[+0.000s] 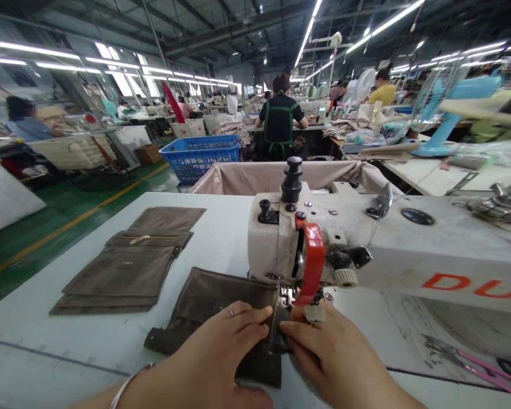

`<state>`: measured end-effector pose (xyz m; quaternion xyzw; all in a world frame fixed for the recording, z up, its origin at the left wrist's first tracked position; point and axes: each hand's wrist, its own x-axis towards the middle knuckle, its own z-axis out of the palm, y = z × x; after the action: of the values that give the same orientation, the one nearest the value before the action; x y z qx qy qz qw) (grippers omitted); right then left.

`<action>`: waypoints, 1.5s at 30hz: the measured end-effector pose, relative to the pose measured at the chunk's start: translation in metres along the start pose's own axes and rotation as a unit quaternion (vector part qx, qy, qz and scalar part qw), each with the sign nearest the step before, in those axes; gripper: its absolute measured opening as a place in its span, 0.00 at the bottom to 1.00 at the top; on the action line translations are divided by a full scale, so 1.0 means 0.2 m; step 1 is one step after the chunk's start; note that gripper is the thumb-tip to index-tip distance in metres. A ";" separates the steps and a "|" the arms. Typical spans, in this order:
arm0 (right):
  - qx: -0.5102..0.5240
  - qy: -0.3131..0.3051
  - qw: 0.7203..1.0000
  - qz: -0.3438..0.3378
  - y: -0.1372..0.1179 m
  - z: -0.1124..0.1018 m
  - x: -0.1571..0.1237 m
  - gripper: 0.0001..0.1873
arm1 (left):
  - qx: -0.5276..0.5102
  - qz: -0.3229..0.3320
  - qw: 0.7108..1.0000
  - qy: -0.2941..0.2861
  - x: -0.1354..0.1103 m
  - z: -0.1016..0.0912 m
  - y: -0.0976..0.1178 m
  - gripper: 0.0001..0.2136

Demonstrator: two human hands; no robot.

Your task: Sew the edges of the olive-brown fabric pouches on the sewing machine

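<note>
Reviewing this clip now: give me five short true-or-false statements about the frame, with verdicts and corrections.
1. The left hand rests on dark fabric. True.
2. The sewing machine's guard is green. False: the guard on the sewing machine is red.
3. A zippered brown piece lies left of the machine. True.
4. The scissors lie beside the left hand. False: the pink-handled scissors lie right of the right hand.
5. A blue basket stands beyond the table. True.
</note>
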<state>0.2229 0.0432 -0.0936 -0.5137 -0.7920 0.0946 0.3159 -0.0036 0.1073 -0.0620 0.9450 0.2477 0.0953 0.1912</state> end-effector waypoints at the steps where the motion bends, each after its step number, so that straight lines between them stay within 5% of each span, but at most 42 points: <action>1: 0.002 -0.006 1.000 -0.010 0.00 -0.01 0.00 0.13 | 0.008 0.006 1.000 0.001 -0.02 0.02 0.01 0.28; 4: 0.001 -0.037 0.999 -0.037 -0.01 -0.02 0.01 0.17 | -0.005 0.024 0.999 0.049 -0.07 0.07 0.03 0.17; 10: -0.024 -0.079 0.995 -0.048 -0.05 -0.06 0.01 0.17 | -0.037 0.019 0.988 0.148 -0.07 0.12 0.05 0.12; 14: -0.021 -0.065 0.996 -0.052 -0.06 -0.07 0.00 0.12 | 0.052 0.062 0.988 0.130 -0.07 0.16 0.08 0.11; 18: -0.019 -0.020 0.997 -0.076 -0.04 -0.04 -0.02 0.20 | 0.099 0.081 0.984 0.122 -0.06 0.22 0.10 0.13; 24: -0.016 0.004 0.997 -0.076 -0.01 0.00 -0.03 0.22 | 0.054 0.083 0.983 0.156 -0.04 0.21 0.09 0.12; 30: -0.026 0.033 0.997 -0.061 -0.02 -0.01 0.00 0.23 | 0.031 0.067 0.989 0.129 0.02 0.17 0.08 0.14; 38: -0.076 -0.025 0.997 0.007 0.03 0.04 -0.01 0.19 | 0.013 0.061 0.988 0.140 0.12 0.13 0.02 0.13; 45: -0.080 -0.030 0.996 0.010 0.02 0.04 0.00 0.26 | 0.010 0.091 0.988 0.124 0.18 0.09 -0.09 0.13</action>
<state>0.2221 0.0455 -0.1015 -0.5422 -0.8009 0.0493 0.2494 0.0236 0.1348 -0.0821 0.9463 0.1836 0.2264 0.1401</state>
